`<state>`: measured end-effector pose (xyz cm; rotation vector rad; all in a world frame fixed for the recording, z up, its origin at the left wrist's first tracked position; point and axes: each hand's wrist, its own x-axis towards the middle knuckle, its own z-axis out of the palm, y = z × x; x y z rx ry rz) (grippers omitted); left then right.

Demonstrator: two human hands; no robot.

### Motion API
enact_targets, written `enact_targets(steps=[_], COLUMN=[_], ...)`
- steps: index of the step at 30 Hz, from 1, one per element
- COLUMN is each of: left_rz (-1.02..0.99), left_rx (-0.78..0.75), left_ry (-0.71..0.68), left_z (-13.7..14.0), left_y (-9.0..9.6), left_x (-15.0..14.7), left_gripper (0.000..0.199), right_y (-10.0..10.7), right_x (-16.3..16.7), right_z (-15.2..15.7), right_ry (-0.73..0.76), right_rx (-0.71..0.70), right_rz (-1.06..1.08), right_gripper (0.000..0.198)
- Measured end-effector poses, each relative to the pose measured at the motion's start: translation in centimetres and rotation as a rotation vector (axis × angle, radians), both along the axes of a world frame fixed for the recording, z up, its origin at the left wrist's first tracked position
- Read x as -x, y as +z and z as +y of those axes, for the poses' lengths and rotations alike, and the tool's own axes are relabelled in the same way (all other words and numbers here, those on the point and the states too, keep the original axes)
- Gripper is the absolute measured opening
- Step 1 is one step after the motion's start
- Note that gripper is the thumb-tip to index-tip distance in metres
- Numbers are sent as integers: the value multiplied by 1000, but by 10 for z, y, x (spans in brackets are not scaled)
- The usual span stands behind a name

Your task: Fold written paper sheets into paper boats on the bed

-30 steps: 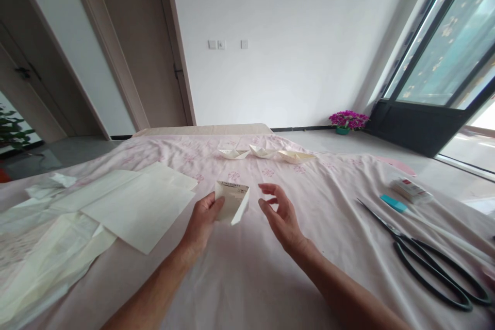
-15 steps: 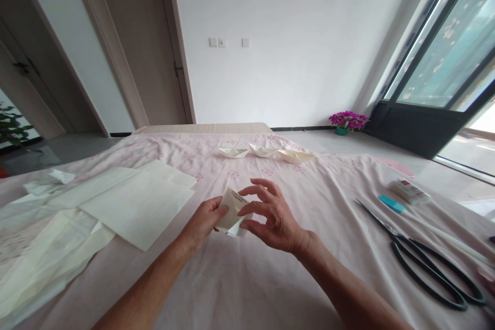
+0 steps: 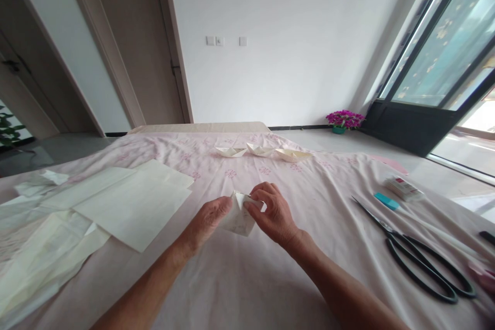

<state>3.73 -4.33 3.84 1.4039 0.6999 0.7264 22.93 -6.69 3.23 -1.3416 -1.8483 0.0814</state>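
A small folded piece of off-white paper (image 3: 238, 220) is held up between both hands, over the pink cloth. My left hand (image 3: 211, 216) grips its left edge, thumb on top. My right hand (image 3: 270, 211) pinches the upper right part between thumb and fingers. Printed marks show faintly on the paper's front, and its top corner stands up between the hands. Beyond them, three folded paper boats (image 3: 260, 150) sit in a row on the cloth.
Loose sheets of paper (image 3: 133, 206) and crumpled pieces lie on the left. Large black-handled scissors (image 3: 415, 252), a blue-tipped stick (image 3: 386, 201) and a small white box (image 3: 403, 188) lie at right. The pink flowered cloth (image 3: 232, 289) is wrinkled.
The folded paper has been turned so that a different face shows. My right hand has closed from spread fingers into a pinch on it. The view has shifted slightly.
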Motion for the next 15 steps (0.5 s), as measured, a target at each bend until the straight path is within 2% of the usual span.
enact_targets(steps=[4,8,11,15], left_rz=[93,177,187,158], left_rx=[-116,-146,-142,-119], left_ry=[120,191,184,134], left_z=[4,7,8,12], left_y=[-13,-27,-30,-33], left_x=[-4,-5,-5,-5], left_gripper=[41,43,42,35], right_y=[-3,-4,-3,-9], right_x=[2,1,1,4], right_z=[0,0,1,10], right_ry=[-7,-9,56,99], right_rx=[47,146,230,366], right_rz=[-13,113,192,168], right_gripper=[17,6,24,21])
